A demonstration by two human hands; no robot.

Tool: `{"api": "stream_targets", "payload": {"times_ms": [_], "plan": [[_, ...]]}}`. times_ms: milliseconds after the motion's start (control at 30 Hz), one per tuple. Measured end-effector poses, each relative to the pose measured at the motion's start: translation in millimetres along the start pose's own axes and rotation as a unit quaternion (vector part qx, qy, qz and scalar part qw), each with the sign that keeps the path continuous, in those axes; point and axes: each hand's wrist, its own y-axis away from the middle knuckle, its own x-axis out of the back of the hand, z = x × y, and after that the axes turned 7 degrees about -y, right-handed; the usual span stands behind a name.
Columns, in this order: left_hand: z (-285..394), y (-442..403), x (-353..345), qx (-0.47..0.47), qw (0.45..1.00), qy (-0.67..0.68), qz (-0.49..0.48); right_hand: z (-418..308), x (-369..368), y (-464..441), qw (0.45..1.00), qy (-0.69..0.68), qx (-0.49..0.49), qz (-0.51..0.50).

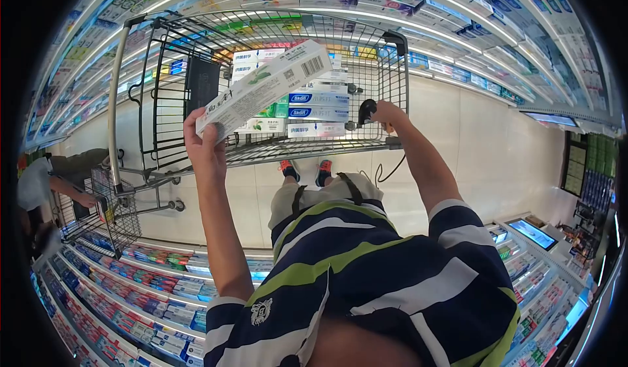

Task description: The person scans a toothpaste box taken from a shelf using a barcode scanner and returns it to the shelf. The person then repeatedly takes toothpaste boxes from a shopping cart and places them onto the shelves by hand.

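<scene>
My left hand [208, 141] is closed on one end of a long white toothpaste box [265, 87], held tilted above the shopping cart [147, 105]. The box has green leaf artwork, and its barcode end points up and to the right. In my right hand [389, 115] is a black handheld barcode scanner [367, 110], gripped near the cart's right side, with a thin black cable [391, 174] hanging below. Stacked toothpaste boxes [318, 113] lie inside the cart, partly hidden by the raised box.
Lit shelves of boxed goods [425, 17] curve along the far side. More stocked shelves [163, 301] stand behind me. At the left, another person's arm [72, 190] reaches to a second cart [111, 213]. A screen [533, 233] is at the right.
</scene>
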Motion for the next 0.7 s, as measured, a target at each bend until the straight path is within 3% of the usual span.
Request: {"api": "stream_targets", "payload": {"times_ms": [67,100,467,700], "plan": [[4.1,-2.4,5.8,-0.003,1.0,-0.002,0.006,3.4,-11.4,-12.6,0.996,-0.02,-0.084,-0.019],[5.6,-2.3,8.7,-0.002,1.0,-0.005,0.009,-12.2,0.3,-0.2,0.972,-0.139,-0.173,-0.081],[14.2,-18.1,13.3,0.006,0.999,-0.045,-0.022,12.1,-41.8,-3.3,0.983,-0.066,-0.17,-0.022],[8.5,-16.9,-13.5,0.021,0.999,0.01,-0.043,29.8,-55.2,-7.2,0.993,-0.01,-0.092,0.071]]}}
